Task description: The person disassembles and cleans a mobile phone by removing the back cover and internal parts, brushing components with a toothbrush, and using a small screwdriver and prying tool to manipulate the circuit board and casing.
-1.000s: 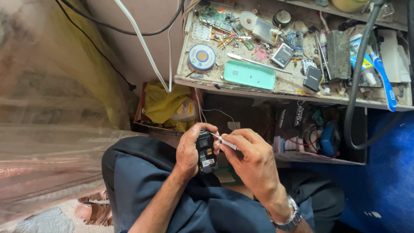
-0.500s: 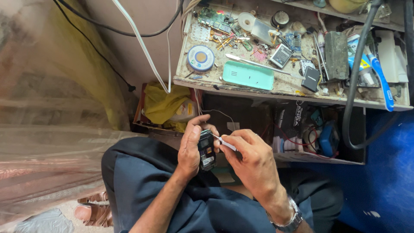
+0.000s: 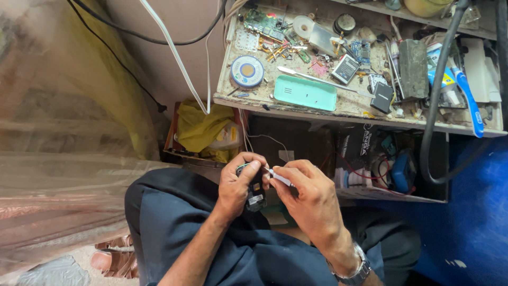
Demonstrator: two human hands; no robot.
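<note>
My left hand (image 3: 237, 186) grips a small dark phone body (image 3: 255, 194) with its back off, held upright over my lap. My right hand (image 3: 306, 198) pinches a thin white-handled tool (image 3: 279, 177), and its tip touches the upper part of the phone. Both hands sit close together above my dark blue trousers (image 3: 174, 222). A metal watch (image 3: 355, 271) is on my right wrist. My fingers hide much of the phone.
A cluttered wooden bench (image 3: 296, 108) lies ahead with a mint green phone cover (image 3: 305, 92), a round blue-rimmed tin (image 3: 247, 71), circuit boards, batteries and small tools. Below it are a yellow cloth (image 3: 198, 127) and wires. A thick black hose (image 3: 435, 100) hangs right; plastic sheeting (image 3: 58, 159) left.
My hands have stayed together on the phone, with only small shifts of the fingers and the tool tip. The view has tilted slightly.
</note>
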